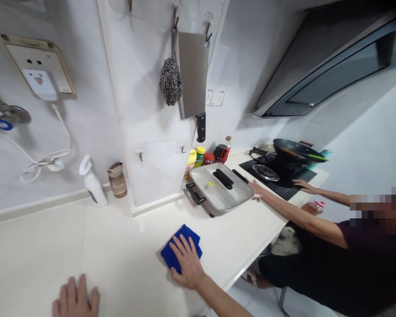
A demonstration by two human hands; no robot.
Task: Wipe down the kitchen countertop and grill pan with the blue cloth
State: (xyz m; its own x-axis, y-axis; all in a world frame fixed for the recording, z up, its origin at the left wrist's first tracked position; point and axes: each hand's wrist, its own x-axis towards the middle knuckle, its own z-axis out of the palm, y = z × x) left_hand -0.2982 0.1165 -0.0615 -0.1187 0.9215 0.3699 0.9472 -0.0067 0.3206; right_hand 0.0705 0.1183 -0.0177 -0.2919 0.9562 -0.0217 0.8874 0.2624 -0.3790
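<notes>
A folded blue cloth (184,246) lies on the white countertop (128,259). My right hand (186,265) rests flat on top of it, fingers spread and stretched out, pressing rather than gripping. At the lower left, my left hand (75,299) is palm down by the counter's near side with its fingers apart and nothing in it; its wrist is cut off by the frame. Beyond the cloth stands a rectangular electric pan (229,200) with a glass lid and black handles. Another person's hand (255,189) touches the pan's right side.
A white spray bottle (94,182) and a brown cup (118,180) stand against the wall. A cleaver (193,75) and a steel scrubber (170,81) hang above. Seasoning jars (199,156) sit behind the pan. A wok (293,149) is on the stove (284,185); a person (333,264) is at right.
</notes>
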